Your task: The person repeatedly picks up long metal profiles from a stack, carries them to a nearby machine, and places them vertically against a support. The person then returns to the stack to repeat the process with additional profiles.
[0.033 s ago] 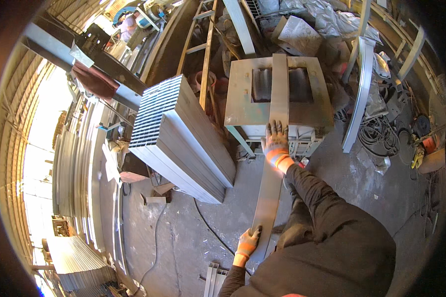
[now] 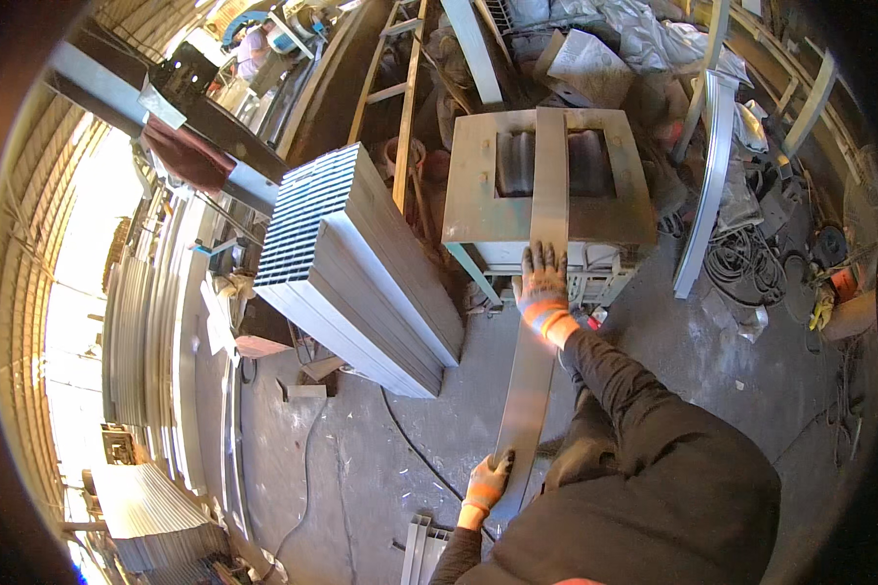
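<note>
A long flat grey metal profile point(image 2: 527, 395) runs from beside my body up across the top of a metal machine table point(image 2: 473, 210). In its middle part, my right hand point(image 2: 544, 288), in a grey and orange work glove, lies flat on it with fingers stretched forward. Lower down, my left hand point(image 2: 488, 483), gloved likewise, grips the profile's left edge with the thumb on top; its other fingers are partly hidden. Within the table top is a rectangular opening point(image 2: 587, 166) with dark rounded parts, and the profile passes over it.
A tall stack of grey profiles point(image 2: 380, 283) stands left of the table. Short profile pieces point(image 2: 421, 551) lie near my left forearm. Black cable point(image 2: 410, 439) crosses the floor. A leaning metal length point(image 2: 707, 185) and coiled cables point(image 2: 744, 265) are at right. Another person point(image 2: 252, 54) is far off, upper left.
</note>
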`<action>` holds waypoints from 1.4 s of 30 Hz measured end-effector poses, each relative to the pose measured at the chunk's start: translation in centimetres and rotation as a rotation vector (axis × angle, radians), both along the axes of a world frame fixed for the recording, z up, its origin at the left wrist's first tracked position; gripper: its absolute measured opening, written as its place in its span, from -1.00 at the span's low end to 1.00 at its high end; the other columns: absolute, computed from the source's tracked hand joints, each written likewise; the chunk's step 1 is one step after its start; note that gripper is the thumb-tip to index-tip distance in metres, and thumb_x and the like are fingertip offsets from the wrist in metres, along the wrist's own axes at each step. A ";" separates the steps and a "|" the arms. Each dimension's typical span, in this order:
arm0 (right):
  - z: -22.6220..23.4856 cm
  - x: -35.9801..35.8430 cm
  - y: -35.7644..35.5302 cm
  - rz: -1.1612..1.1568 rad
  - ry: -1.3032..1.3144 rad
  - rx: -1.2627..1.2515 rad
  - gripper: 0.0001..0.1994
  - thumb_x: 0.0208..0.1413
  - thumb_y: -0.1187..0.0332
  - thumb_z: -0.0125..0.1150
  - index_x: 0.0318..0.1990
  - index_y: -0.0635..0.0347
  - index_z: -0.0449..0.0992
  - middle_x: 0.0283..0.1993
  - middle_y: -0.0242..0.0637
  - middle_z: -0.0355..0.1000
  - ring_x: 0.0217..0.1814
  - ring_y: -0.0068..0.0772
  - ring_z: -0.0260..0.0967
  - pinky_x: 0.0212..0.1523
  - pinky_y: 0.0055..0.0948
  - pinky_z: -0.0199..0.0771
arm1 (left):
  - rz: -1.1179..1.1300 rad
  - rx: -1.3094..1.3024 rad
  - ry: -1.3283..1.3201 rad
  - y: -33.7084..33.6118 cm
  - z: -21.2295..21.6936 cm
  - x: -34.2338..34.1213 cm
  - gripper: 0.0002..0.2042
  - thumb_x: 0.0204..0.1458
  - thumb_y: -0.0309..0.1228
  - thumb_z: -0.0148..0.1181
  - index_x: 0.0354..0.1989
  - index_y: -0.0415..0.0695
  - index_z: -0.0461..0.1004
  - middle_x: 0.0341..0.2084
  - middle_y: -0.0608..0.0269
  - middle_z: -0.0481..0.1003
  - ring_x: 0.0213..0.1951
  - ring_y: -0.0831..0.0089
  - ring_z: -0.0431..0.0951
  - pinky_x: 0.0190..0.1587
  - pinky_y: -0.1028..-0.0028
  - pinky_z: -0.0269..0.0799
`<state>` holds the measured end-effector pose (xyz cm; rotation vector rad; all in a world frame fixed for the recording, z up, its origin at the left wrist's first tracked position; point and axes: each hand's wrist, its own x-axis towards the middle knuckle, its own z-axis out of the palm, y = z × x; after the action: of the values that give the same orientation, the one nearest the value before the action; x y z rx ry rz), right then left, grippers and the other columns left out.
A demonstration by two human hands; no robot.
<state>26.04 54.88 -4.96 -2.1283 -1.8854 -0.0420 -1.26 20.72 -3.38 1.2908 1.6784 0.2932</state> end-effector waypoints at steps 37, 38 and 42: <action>-1.2 25.1 41.4 -0.204 0.195 -0.094 -0.17 0.40 0.23 0.03 0.80 0.02 -0.02 0.89 0.10 -0.27 0.68 0.45 0.22 0.61 0.17 0.32 | -0.291 0.401 0.414 35.9 2.3 27.3 -0.34 0.22 -0.08 0.46 0.28 -0.27 0.31 -0.03 -0.20 0.66 -0.07 -0.22 0.75 -0.05 -0.04 0.70; -1.4 24.0 39.5 -0.174 0.230 -0.118 -0.19 0.38 0.22 0.07 0.78 0.03 0.09 0.89 0.12 -0.29 0.71 0.44 0.17 0.61 0.13 0.31 | -0.282 0.402 0.389 34.0 2.2 26.8 -0.34 0.22 -0.07 0.47 0.28 -0.26 0.32 -0.04 -0.20 0.67 -0.08 -0.24 0.75 -0.06 -0.05 0.70; -1.9 18.1 30.6 -0.083 0.193 0.044 -0.13 0.32 0.27 0.18 0.79 -0.03 0.05 0.86 0.17 -0.20 0.72 0.46 0.13 0.61 0.18 0.31 | -0.204 0.353 0.346 24.0 2.6 24.9 -0.41 0.19 -0.17 0.46 0.24 -0.19 0.33 -0.07 -0.21 0.69 -0.12 -0.26 0.75 -0.09 -0.07 0.70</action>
<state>44.13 85.46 -6.90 -2.0979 -1.6725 0.0993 23.62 44.72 -0.75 1.8482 1.8136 0.2612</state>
